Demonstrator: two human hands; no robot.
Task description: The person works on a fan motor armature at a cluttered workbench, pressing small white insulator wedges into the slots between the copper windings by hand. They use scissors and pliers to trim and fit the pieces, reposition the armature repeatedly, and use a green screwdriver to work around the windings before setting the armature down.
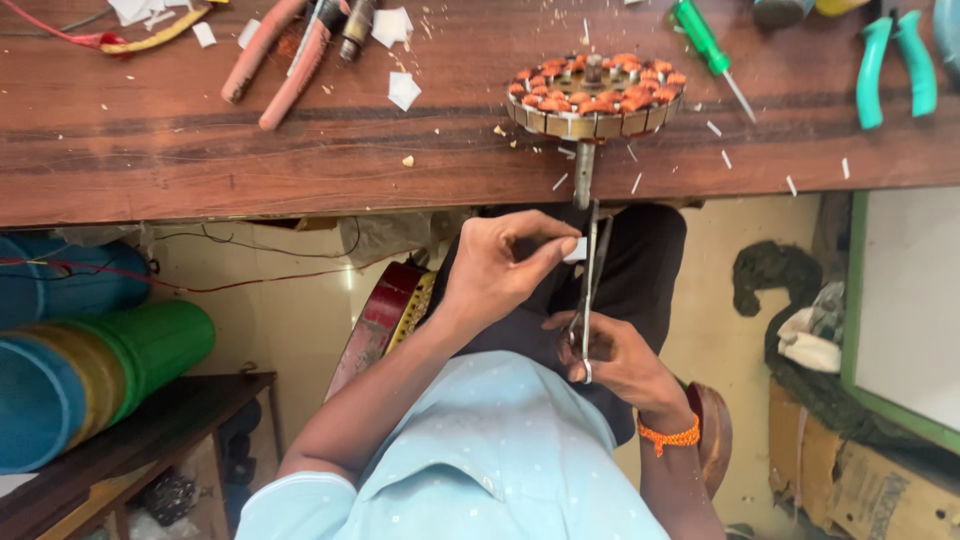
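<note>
Below bench, right hand [620, 360] gripping scissors [590, 280], left hand [500, 265] pinching paper [574, 250]

left hand [497, 268]: pinching small white paper piece [575, 250]
right hand [615, 357]: gripping scissors [590, 285], blades up at paper
bench [200, 150]: wound stator [594, 95], green screwdriver [708, 45], teal pliers [897, 62], paper scraps [403, 90]

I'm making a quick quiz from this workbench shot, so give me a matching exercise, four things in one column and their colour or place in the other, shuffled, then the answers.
Things:
1. screwdriver
2. scissors
3. wound stator
4. wrist band

Descriptions:
A. held in the right hand, blades pointing up
B. orange, just behind the right hand
C. green handle, lying on the wooden bench
D. round, with copper-coloured coils, near the bench edge

Pairs: 1-C, 2-A, 3-D, 4-B
</note>
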